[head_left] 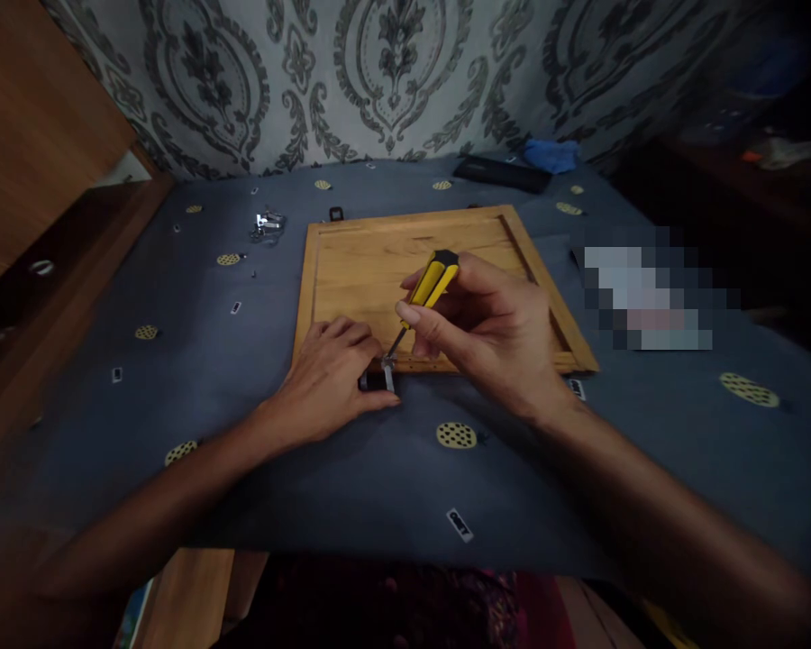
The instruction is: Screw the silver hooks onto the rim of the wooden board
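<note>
Your right hand [504, 329] hides part of the wooden panel [365, 270], while your left hand [331, 379] covers its near left corner and part of a metal fitting [389, 375] on its near edge. Just where the tip of your screwdriver [433, 281] meets that fitting is too small to tell. Right of the panel, pixel blocks mask an object [649, 293]; left of it, small metal pieces [268, 225] blur together. Beyond the panel, the patterned backdrop [392, 72] is cut off at the top.
</note>
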{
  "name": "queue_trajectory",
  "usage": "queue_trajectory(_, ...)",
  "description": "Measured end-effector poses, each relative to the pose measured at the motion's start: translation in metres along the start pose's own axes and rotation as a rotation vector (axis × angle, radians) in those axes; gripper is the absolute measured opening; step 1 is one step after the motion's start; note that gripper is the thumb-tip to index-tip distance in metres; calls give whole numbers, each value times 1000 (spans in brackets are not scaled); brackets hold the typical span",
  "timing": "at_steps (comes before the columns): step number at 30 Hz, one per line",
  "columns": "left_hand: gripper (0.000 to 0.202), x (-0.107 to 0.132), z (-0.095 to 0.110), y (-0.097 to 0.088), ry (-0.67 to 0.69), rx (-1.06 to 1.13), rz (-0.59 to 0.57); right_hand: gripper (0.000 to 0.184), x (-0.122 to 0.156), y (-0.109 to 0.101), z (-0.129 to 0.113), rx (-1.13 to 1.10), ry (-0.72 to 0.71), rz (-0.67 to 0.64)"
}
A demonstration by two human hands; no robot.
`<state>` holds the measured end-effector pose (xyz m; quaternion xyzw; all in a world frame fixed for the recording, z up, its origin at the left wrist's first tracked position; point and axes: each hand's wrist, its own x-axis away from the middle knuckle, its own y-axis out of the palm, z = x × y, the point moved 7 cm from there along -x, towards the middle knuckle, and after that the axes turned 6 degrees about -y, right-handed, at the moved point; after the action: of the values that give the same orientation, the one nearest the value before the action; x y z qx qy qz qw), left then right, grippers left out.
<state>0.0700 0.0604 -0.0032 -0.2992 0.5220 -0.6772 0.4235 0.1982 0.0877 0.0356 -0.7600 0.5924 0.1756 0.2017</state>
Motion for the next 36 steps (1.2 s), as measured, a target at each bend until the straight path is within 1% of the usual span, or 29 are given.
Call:
queue_trajectory(8, 41, 0, 0, 0, 1, -6, 3, 30, 0, 1, 2, -17, 24, -3)
queue_trajectory(13, 41, -1, 0, 0, -12, -1, -5, 24, 1, 5, -4, -34, 11, -91)
queue_trajectory(15, 40, -1, 0, 0, -15, 2, -6, 23, 1, 5, -5, -34, 12, -107)
queue_trajectory(20, 39, 0, 0, 0, -15, 24, -8, 33, 1, 0, -1, -41, 42, -35)
queue_trajectory(24, 37, 0, 0, 0, -14, 21, -10, 37, -1, 1, -1, -84, 47, -26)
queue_trajectory(27, 38, 0, 0, -1, -12, 23, -8, 33, -2, 1, -4, -104, 33, -60)
queue_trajectory(31, 38, 0, 0, -1, -3, 18, 5, 28, -3, 0, -8, -57, 12, -108)
queue_trajectory(33, 37, 0, 0, -1, -1, 17, 5, 26, -3, -1, -7, -43, 9, -89)
queue_trajectory(36, 39, 0, 0, -1, -8, 13, -3, 27, 0, -2, -7, -28, 4, -17)
